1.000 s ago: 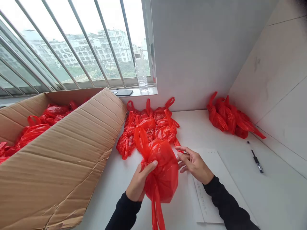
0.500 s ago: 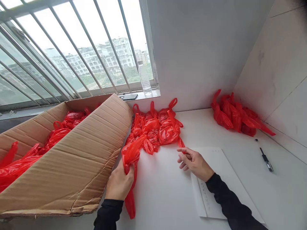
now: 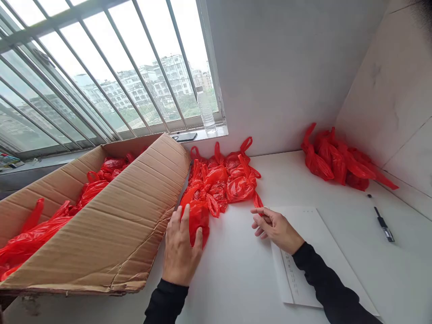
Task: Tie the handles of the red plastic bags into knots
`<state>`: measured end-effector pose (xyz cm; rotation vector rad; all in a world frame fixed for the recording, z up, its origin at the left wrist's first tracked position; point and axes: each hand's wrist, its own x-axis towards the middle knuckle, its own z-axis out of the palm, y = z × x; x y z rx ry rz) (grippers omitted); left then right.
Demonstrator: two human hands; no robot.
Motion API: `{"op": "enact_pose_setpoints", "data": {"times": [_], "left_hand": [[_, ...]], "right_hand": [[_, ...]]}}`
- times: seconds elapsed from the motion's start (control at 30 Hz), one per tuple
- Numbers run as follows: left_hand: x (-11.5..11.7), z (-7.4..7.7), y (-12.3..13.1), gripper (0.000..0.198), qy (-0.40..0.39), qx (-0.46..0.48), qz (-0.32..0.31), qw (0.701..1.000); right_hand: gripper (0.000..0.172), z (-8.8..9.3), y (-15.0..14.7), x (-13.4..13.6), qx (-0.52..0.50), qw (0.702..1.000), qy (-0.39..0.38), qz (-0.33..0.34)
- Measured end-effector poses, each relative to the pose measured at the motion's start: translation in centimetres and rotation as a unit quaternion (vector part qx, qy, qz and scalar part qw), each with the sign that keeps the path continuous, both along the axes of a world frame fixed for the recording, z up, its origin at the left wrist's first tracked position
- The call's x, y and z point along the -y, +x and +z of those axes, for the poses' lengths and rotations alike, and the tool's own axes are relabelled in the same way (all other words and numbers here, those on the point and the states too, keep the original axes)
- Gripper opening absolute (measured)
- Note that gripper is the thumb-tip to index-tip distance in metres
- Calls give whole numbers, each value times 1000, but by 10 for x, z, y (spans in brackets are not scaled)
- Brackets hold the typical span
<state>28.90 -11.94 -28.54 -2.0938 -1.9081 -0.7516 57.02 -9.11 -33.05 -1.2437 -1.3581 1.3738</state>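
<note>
My left hand [image 3: 180,252] cups a knotted red plastic bag [image 3: 200,222], with the thumb and fingers spread on it. This bag rests on the white table against the front left of a cluster of tied red bags [image 3: 216,180]. What the bags contain cannot be made out. My right hand [image 3: 275,227] is open and holds nothing, its fingers loosely bent above the corner of a white paper pad [image 3: 320,265]. Its index fingertip is close to the tail of the nearest bag in the cluster.
A tilted cardboard box [image 3: 101,229] with more red bags stands at left. Several red bags [image 3: 337,157] lie in the back right corner. An uncapped pen [image 3: 384,227] lies at right. On the windowsill are a clear bottle [image 3: 206,112] and a phone [image 3: 187,137].
My left hand has turned palm down and set the red bag against the cluster's front left. Its hanging handles are now out of sight. My right hand has hardly moved.
</note>
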Motion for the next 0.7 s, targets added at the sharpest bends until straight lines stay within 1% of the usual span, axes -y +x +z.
{"op": "enact_pose_setpoints", "data": {"times": [0.07,0.1,0.13,0.17,0.27,0.3,0.37,0.43,0.53,0.6,0.7], "left_hand": [[3,-9,6,55,-21,-62,-47,997],[2,-14,7,54,-43,-82,-54,994],[0,-19,7,55,-66,-94,-45,992],[-3,-24,5,57,-87,-99,-19,991],[-12,-35,-2,59,-139,-94,94,981],[-14,-36,-4,58,-150,-93,121,977],[-14,-37,-6,57,-156,-104,146,972],[-10,-35,-4,57,-138,-124,144,972],[-4,-36,2,57,-101,-158,112,976],[-4,-40,2,55,-100,-173,92,976],[-8,-45,-7,54,-111,-178,92,973]], "right_hand": [[47,0,0,-1,0,1000,1,-4],[46,0,0,-1,-2,1000,1,-6],[46,0,1,-1,-3,1000,0,-7],[46,0,1,-1,-5,1000,-1,-8],[46,0,1,-1,-10,1000,-4,-7],[46,-1,1,-1,-10,1000,-4,-7],[46,-1,1,-1,-7,1000,-3,-10],[45,-1,1,-1,-3,1000,-4,-13],[44,-1,0,-3,-1,1000,-3,-17],[44,-1,-1,-3,-7,1000,0,-20],[43,2,-1,-2,-26,999,19,-30]]}}
